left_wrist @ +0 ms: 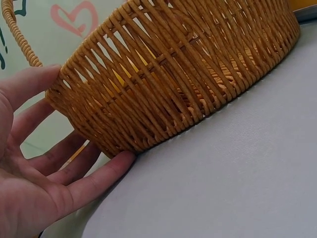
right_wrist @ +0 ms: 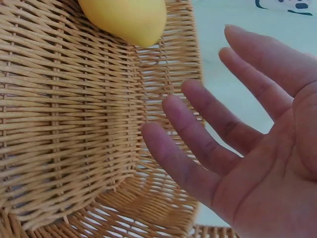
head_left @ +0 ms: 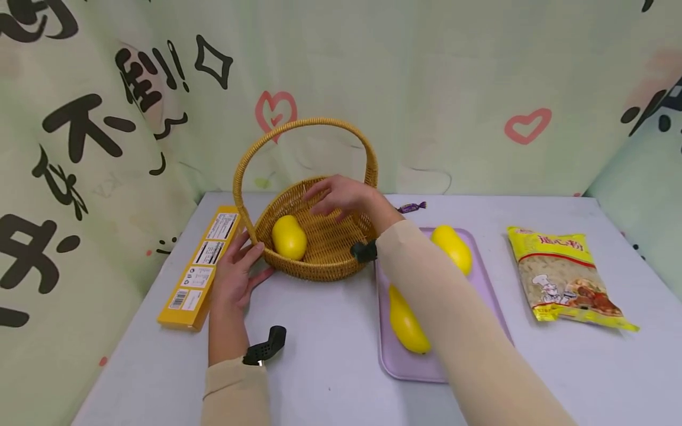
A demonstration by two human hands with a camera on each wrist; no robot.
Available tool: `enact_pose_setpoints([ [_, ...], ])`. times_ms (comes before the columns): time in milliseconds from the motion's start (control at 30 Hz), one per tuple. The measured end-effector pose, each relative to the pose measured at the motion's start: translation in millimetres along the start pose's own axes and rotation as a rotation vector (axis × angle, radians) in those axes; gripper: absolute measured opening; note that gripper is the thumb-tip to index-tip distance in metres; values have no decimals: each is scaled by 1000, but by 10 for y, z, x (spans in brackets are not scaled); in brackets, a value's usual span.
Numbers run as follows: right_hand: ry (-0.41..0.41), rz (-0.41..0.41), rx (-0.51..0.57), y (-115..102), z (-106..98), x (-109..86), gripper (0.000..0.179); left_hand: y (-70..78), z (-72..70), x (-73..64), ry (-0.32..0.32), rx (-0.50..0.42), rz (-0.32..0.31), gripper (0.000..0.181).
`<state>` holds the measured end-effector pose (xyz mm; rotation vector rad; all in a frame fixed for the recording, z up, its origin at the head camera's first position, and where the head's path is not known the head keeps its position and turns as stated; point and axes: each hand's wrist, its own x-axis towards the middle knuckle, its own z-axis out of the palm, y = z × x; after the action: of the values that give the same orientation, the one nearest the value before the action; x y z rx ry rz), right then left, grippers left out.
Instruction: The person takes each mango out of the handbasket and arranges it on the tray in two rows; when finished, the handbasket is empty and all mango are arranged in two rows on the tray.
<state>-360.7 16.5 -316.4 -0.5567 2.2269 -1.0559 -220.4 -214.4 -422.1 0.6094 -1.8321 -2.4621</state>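
A wicker basket [head_left: 335,271] with a tall arched handle stands at the back of the table, with one yellow mango [head_left: 289,238] inside at its left. My left hand [head_left: 237,275] holds the basket's left side. In the left wrist view, the thumb lies on the woven rim and the little finger reaches the base. Over the basket hovers my right hand [head_left: 343,198], its fingers spread and slightly bent, with nothing in them. The right wrist view shows that bare palm [right_wrist: 267,173] above the basket wall, apart from the mango.
Right of the basket lies a lilac tray [head_left: 389,364] with two more mangoes [head_left: 407,325], partly behind my right sleeve. A yellow box [head_left: 183,316] lies at the left. Behind the tray is a purple-wrapped candy [head_left: 411,207], and a yellow food packet [head_left: 570,278] lies far right.
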Motion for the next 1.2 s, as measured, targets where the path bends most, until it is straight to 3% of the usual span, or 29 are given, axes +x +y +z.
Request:
enact_pose_setpoints([
  [633, -98, -9, -3, 13, 215, 317, 44, 3, 3, 54, 6, -1, -7, 56],
  [1200, -240, 94, 39, -49, 389, 382, 53, -33, -17, 47, 5, -15, -1, 56],
])
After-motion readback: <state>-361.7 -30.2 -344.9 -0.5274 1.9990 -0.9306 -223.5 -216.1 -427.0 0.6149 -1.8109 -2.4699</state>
